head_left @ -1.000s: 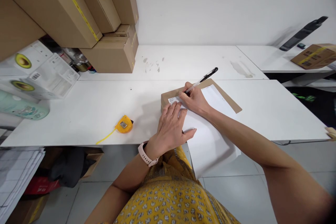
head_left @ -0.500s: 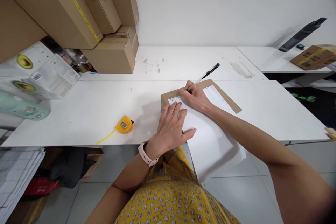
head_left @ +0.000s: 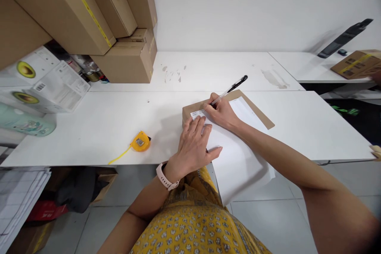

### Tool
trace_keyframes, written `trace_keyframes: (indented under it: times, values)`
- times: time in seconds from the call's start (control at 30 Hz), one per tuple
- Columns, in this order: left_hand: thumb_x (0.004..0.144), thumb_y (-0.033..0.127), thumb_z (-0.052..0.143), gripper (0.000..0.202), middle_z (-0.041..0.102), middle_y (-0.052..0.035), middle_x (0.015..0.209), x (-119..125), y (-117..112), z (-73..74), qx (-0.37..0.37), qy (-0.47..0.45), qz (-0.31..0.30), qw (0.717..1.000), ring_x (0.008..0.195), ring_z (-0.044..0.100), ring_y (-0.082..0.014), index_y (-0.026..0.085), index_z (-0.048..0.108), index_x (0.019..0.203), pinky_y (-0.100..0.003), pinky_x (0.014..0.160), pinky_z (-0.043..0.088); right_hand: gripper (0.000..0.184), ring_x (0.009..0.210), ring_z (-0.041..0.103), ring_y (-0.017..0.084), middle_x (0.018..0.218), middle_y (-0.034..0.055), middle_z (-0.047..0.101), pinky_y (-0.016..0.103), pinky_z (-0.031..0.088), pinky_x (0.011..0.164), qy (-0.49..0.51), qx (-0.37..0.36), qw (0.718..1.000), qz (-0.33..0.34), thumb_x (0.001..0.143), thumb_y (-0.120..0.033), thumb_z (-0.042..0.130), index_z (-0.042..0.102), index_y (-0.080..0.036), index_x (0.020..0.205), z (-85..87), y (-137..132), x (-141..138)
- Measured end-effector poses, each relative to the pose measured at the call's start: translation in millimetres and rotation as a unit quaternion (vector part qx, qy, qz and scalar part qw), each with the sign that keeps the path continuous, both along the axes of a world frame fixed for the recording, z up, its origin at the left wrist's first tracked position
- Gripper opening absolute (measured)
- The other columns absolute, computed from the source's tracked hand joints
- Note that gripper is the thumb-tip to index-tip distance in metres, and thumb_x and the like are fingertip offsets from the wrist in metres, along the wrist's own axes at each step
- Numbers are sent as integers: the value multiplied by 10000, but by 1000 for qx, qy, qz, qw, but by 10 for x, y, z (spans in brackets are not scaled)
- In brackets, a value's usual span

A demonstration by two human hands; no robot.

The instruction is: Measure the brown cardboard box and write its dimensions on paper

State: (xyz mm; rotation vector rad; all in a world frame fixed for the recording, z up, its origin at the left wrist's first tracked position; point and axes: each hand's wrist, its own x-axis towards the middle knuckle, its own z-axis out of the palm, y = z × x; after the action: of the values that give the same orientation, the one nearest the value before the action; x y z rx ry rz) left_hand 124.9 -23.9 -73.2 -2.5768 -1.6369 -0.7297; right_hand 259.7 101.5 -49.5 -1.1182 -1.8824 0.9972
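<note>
Pen (head_left: pixel 239 83) in your right hand (head_left: pixel 222 113) has tipped a touch since half a second ago, its dark end now leaning slightly lower and further left, while the hand itself has hardly travelled. You have it pinched between thumb and fingers, with the point down near the upper left corner of the white paper (head_left: pixel 235 162), beside small handwriting too fine to read; your fingers hide the very tip. That small change suggests you are partway through a stroke, so I would judge the writing unfinished. Your left hand (head_left: pixel 193 141) has stayed put, palm down with fingers extended and thumb spread, grasping nothing and pressing the sheet just below the written lines. The paper lies over a brown cardboard piece (head_left: pixel 256 111) on the white table (head_left: pixel 303 123), its lower part hanging past the near edge; that loose end has shifted slightly, yet the corner you write on looks steady. The yellow tape measure (head_left: pixel 140 143) rests apart to your left, its strip drawn out. At the far right, a blurred dark shape (head_left: pixel 376 77) has come in beside the small carton (head_left: pixel 355 63); you cannot tell what it is.
</note>
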Motion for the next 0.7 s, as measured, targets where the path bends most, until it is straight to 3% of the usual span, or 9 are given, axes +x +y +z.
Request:
trace_keyframes:
  times: [0.7]
  values:
    - [943,575,594,631,536,-271,1503,3,-3,3,11,14,2,1000,1466,454,-390,75,553,1325,-566,1253,284,192,556,361,105,560,-73,394,285,277,542,11,11,1000,3,773,-222,565,387,-249,705,-9,0,2]
